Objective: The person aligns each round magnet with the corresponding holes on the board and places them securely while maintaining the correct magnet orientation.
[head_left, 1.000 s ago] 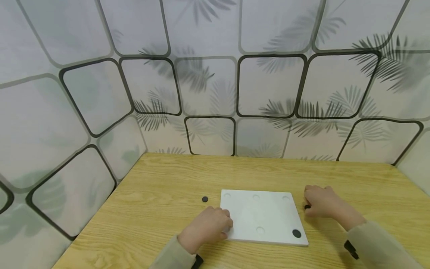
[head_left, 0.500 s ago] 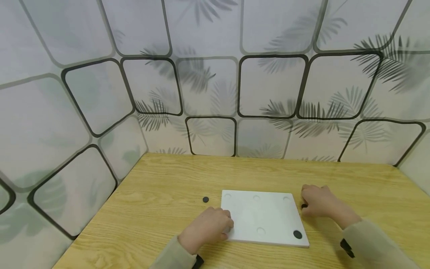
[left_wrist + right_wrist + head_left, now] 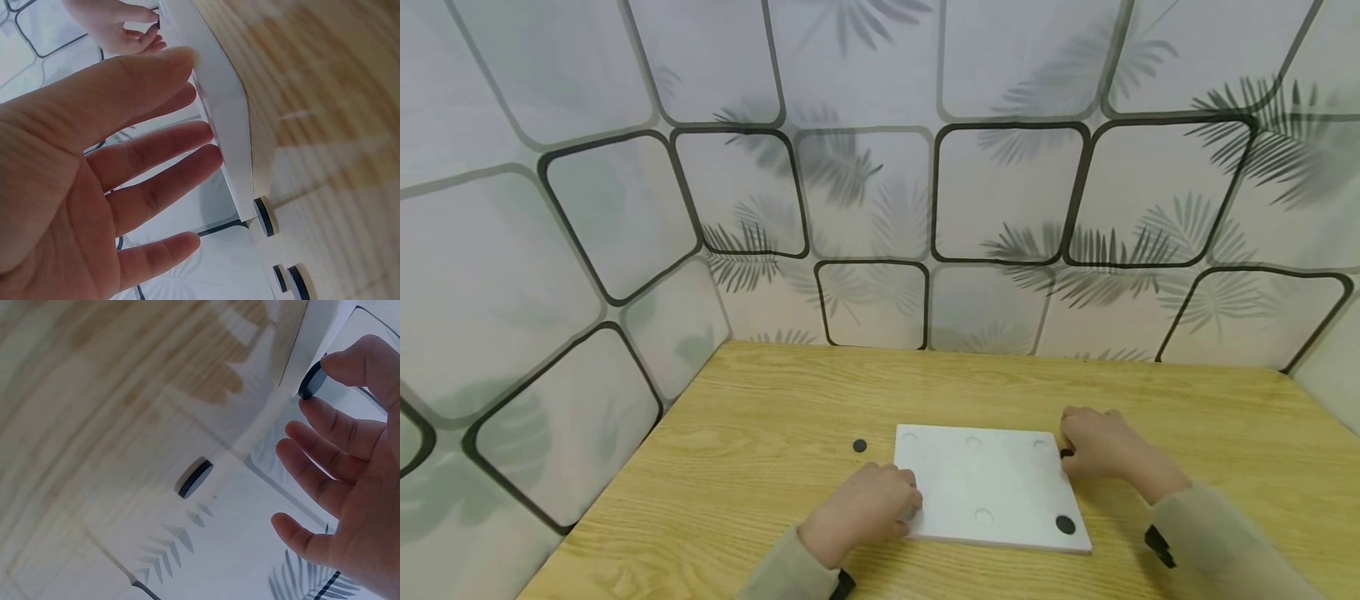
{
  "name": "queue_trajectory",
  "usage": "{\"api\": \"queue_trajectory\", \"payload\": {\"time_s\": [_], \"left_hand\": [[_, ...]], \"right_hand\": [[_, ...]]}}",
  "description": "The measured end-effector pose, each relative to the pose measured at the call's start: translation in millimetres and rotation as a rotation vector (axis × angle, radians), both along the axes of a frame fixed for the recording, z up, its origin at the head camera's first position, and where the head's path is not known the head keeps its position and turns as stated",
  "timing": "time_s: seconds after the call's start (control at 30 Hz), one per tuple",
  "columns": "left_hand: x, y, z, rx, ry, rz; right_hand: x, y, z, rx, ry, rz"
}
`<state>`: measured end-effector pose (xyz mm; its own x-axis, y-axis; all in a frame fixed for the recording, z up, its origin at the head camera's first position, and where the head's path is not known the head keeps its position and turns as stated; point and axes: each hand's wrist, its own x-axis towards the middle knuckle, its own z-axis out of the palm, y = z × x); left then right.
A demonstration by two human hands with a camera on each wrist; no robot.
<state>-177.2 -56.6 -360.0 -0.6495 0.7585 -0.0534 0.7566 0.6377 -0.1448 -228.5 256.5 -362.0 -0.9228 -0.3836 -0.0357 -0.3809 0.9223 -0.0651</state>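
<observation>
a white board (image 3: 985, 487) with round hollows lies flat near the front edge of a wooden table (image 3: 760, 433). the left hand (image 3: 868, 508) rests against the board's left edge, fingers straight and relaxed, grasping nothing. the right hand (image 3: 1093, 446) is at the board's far right corner, pinching a small black disc (image 3: 312, 381) between thumb and forefinger. a second black disc (image 3: 1064, 524) sits in the hollow at the board's near right corner. a third disc (image 3: 859, 446) lies on the table just left of the board.

Palm-leaf patterned wall panels (image 3: 880, 192) enclose a light wooden table (image 3: 760, 433).
</observation>
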Motion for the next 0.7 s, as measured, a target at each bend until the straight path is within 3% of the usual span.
{"api": "queue_trajectory", "payload": {"time_s": [0.3,0.7], "left_hand": [[0.3,0,-0.5,-0.010,-0.008,0.005],[1.1,0,-0.5,-0.015,0.044,-0.004]], "right_hand": [[-4.1,-7,0.1,0.004,0.006,0.001],[-13.8,-12,-1.7,0.031,-0.005,-0.003]]}}
